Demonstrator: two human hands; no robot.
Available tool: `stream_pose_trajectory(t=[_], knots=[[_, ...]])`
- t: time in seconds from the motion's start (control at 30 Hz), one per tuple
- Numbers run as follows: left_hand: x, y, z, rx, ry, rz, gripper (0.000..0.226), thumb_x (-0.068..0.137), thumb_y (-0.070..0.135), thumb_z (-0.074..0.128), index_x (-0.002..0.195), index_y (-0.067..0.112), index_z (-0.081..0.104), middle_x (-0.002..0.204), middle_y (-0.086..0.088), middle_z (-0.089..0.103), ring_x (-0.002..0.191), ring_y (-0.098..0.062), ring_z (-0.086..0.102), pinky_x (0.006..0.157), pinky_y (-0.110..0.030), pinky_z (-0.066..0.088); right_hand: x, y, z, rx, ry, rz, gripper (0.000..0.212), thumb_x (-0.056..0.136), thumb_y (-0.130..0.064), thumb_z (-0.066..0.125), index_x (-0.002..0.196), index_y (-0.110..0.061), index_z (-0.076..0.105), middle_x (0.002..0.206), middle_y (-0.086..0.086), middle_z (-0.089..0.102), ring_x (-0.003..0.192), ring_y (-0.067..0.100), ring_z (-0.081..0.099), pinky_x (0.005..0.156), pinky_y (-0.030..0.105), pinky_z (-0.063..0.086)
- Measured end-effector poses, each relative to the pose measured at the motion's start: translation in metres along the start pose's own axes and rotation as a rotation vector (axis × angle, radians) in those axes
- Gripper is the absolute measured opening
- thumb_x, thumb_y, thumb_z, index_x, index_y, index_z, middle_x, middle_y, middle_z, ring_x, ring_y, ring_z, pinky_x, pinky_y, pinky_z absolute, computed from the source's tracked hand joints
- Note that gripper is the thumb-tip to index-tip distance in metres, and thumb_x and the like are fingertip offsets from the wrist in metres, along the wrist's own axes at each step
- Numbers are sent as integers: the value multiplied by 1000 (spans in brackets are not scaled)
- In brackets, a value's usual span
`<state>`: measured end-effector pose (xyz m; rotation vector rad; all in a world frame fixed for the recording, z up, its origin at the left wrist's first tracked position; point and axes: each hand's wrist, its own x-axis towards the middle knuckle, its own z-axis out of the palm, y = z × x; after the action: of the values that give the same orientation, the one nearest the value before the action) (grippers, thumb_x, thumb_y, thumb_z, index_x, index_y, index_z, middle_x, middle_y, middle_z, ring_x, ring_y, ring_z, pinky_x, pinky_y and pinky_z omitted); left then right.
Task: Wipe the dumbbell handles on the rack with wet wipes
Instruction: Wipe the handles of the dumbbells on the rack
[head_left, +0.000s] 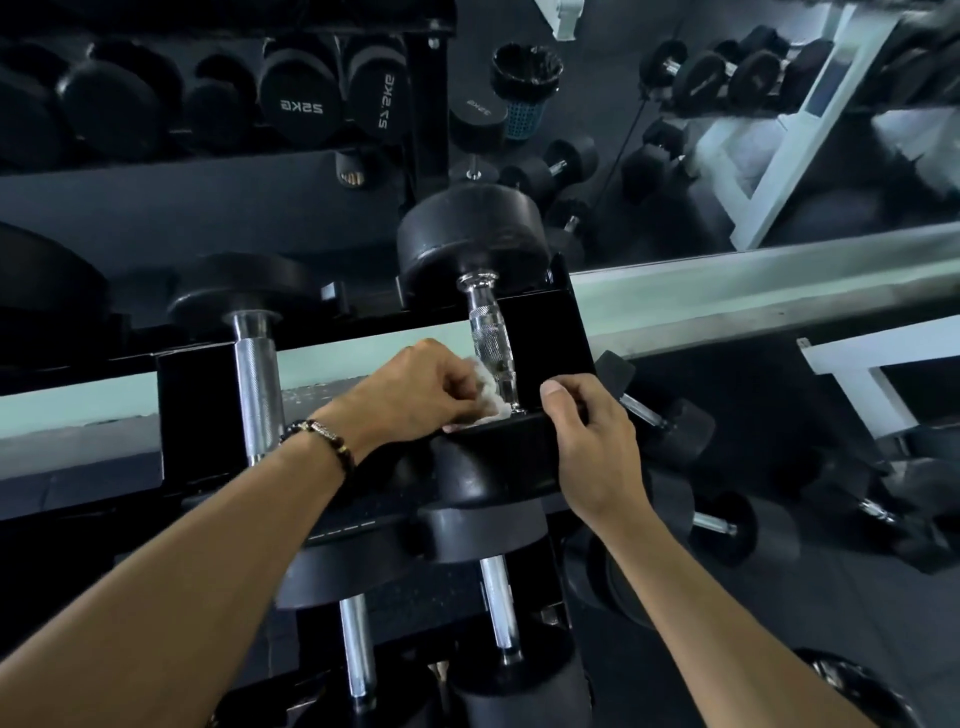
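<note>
The left hand (415, 387) is curled into a loose fist around a crumpled white wet wipe (488, 387), pressing it against the near end of a chrome dumbbell handle (491, 343). That dumbbell (475, 234) lies across the top tier of the rack (545, 322), at its right end, with its far black head behind the rail and its near black head (498, 460) hanging over the front edge. The wipe sits on the left side of the handle, just where the handle meets the near head. A beaded bracelet (319, 439) circles the left wrist.

The right hand (587, 441) grips the right side of the near head, thumb on top and fingers wrapped around it (the fingertips themselves are hidden).

To the left on the same tier lies another dumbbell with a longer chrome handle (257, 384), well apart from the hands. Below the front edge, two more dumbbell handles (498, 603) show on the lower tier. Beyond the rack's right end, several small dumbbells (722, 525) lie on the dark floor, and a black-lined bin (527, 88) stands further back.
</note>
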<state>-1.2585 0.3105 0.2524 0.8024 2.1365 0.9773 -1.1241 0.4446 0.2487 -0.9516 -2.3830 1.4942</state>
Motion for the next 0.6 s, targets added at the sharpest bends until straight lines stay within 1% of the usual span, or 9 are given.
stream_pose_trajectory(t=[0.03, 0.13, 0.2, 0.23, 0.3, 0.37, 0.4, 0.5, 0.6], knots=[[1, 0, -1, -9, 1, -11, 32, 83, 6, 77, 63, -9, 58, 48, 22, 56, 46, 7, 49, 54, -6, 36, 0, -1, 0, -1, -2, 0, 15, 99, -35, 53, 94, -26, 64, 83, -13, 65, 82, -5, 58, 70, 22, 40], [7, 0, 3, -43, 217, 8, 30, 80, 19, 83, 59, 6, 65, 50, 11, 58, 46, 4, 50, 51, -12, 39, -1, -2, 1, 13, -6, 19, 20, 96, -42, 53, 94, -26, 65, 83, -13, 65, 82, -4, 58, 70, 23, 40], [6, -4, 14, -128, 306, 4, 33, 79, 23, 83, 55, 14, 63, 53, 7, 59, 48, 2, 48, 51, -16, 40, -1, -1, 2, 24, 14, 26, 29, 86, -50, 48, 93, -28, 65, 84, -15, 66, 83, -3, 58, 71, 23, 42], [3, -6, 17, -178, 315, -24, 34, 80, 24, 82, 55, 15, 61, 53, 9, 58, 48, 2, 47, 51, -16, 40, 0, -1, 3, 25, 23, 27, 30, 84, -51, 47, 93, -28, 65, 84, -15, 66, 85, -4, 58, 72, 22, 42], [-1, -11, 19, -179, 238, -107, 34, 81, 27, 80, 56, 16, 60, 50, 15, 54, 46, 4, 46, 51, -12, 37, 0, 0, 4, 22, 32, 19, 27, 86, -49, 49, 92, -28, 65, 85, -15, 66, 86, -5, 57, 73, 21, 41], [-2, -10, 14, -121, 159, -166, 32, 81, 28, 80, 59, 10, 64, 50, 14, 54, 45, 5, 47, 51, -10, 36, 1, 1, 3, 16, 27, 19, 20, 94, -42, 53, 93, -26, 66, 85, -14, 66, 86, -5, 57, 71, 19, 39], [0, -9, 13, -102, 180, -153, 34, 81, 25, 80, 60, 4, 64, 51, 11, 55, 45, 4, 47, 51, -10, 37, 1, 1, 2, 12, 24, 21, 18, 97, -39, 54, 93, -25, 66, 85, -13, 66, 85, -5, 57, 69, 17, 39], [6, 2, 17, -90, 422, -104, 30, 84, 17, 78, 63, -2, 66, 57, 8, 62, 50, 8, 54, 50, -13, 45, 1, 1, 2, 23, 24, 19, 17, 97, -36, 54, 92, -24, 66, 82, -12, 66, 82, -4, 58, 65, 13, 38], [18, 2, 13, -265, 637, -196, 18, 84, 11, 79, 68, 6, 74, 64, 6, 70, 58, 2, 63, 59, -26, 60, 0, 1, 1, 36, 13, 19, 18, 98, -36, 54, 93, -23, 66, 80, -11, 66, 79, -3, 58, 64, 15, 40]])
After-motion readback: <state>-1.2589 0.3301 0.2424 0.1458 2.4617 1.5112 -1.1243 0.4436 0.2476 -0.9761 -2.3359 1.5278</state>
